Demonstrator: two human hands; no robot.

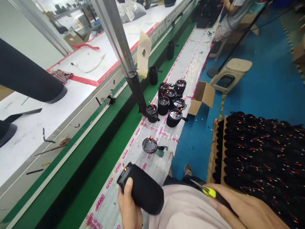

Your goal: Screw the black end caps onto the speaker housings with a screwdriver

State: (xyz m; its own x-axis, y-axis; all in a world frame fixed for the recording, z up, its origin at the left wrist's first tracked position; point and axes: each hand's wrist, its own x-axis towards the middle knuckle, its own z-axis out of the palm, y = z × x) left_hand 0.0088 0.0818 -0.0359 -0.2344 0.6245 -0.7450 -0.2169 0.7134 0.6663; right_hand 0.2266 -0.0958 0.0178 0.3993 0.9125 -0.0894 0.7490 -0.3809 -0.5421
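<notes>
Presently, the left grip (128, 205) holds the black cylinder (144, 189) tilted above the tabletop (108, 203); similar wired units (163, 107) stand beyond this grip. The right grip (238, 205) holds a pointed tool (209, 191), apart from the cylinder. Support it firmly; angle the tip (194, 182) away from the wires (125, 169).

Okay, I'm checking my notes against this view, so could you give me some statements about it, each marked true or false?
The left hand holds a black cylinder. True.
The pointed tool lies on the white bench. False: it is in the right hand.
Several black units stand grouped on the printed strip. True.
The open cardboard box sits on the green belt. False: it is beside the strip, on the side away from that belt.
Nobody is sitting on the beige stool. True.
</notes>
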